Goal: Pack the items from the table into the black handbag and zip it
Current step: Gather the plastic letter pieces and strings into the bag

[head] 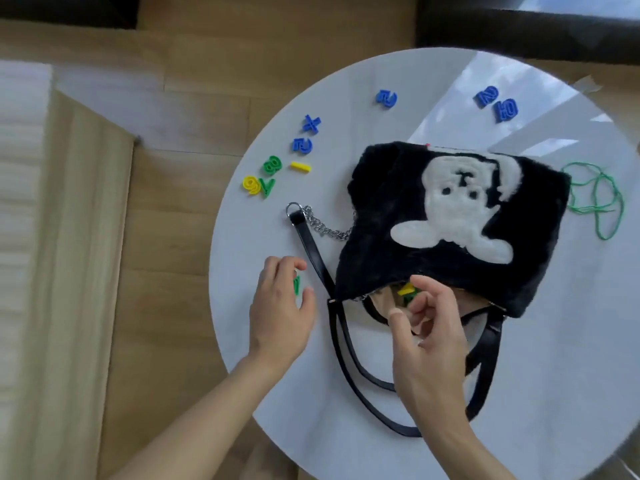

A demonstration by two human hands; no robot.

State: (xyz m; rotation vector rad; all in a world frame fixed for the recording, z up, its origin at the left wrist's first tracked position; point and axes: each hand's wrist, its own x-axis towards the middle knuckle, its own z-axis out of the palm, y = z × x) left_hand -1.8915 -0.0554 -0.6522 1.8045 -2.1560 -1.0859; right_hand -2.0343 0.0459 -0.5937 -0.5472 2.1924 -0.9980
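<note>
The black furry handbag with a white bear patch lies on the round white table, its mouth open toward me. My right hand hovers at the mouth, fingers spread, with yellow and green pieces just beyond the fingertips inside the bag. My left hand rests on the table left of the strap, fingers closed around a green piece. Loose plastic numbers lie on the table: a yellow 9, green 8, yellow bar, blue 2.
More blue pieces sit at the far right and left of the bag. A green string lies right of the bag. The bag's chain and black straps trail toward me. Wooden floor surrounds the table.
</note>
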